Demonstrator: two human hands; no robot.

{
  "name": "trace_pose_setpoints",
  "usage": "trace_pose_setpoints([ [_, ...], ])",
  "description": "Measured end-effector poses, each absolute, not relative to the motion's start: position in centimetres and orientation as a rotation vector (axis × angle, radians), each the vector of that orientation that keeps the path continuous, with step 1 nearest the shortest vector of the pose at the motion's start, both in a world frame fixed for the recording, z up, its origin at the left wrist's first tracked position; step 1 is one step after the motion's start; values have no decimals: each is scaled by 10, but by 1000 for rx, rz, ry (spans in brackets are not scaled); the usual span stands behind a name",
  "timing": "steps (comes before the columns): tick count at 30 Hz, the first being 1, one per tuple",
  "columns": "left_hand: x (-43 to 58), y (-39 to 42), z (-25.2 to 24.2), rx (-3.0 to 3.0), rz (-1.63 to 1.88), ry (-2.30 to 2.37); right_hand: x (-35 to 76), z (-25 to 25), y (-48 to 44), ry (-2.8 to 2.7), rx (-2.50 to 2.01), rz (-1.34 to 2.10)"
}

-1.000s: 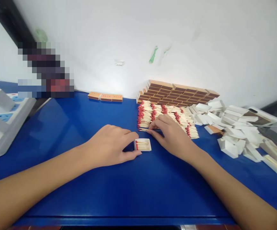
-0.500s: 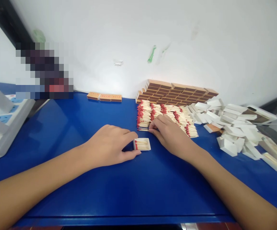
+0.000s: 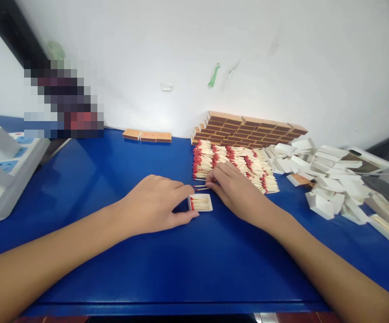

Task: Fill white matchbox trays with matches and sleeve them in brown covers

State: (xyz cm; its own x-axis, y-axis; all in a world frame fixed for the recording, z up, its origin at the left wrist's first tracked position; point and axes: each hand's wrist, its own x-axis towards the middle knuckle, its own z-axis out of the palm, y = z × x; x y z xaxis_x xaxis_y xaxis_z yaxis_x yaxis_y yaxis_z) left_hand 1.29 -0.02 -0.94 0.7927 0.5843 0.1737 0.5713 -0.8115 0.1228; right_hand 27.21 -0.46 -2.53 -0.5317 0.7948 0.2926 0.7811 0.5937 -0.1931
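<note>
Left hand (image 3: 157, 202) clasps a tray (image 3: 210, 204) by opposite edges, right hand (image 3: 235, 187) pinches matches (image 3: 200, 189), with open tabletop (image 3: 201, 264) nearer.

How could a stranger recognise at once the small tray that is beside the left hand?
On the blue table, find the big heap of matches. Just nearer than it, by the left hand, lies a small white tray with red-tipped matches inside. The other white trays are piled at the right; this one lies alone.
</note>
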Motion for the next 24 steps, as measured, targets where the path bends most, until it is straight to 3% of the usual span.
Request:
trace_pose_setpoints([
  [9, 13, -1, -8, 2901, 291, 946, 272, -20, -10, -2464, -1191, 220],
  [24, 14, 2, -5, 2884, 340, 1079, 271, -6, -21, -2412, -1190, 176],
])
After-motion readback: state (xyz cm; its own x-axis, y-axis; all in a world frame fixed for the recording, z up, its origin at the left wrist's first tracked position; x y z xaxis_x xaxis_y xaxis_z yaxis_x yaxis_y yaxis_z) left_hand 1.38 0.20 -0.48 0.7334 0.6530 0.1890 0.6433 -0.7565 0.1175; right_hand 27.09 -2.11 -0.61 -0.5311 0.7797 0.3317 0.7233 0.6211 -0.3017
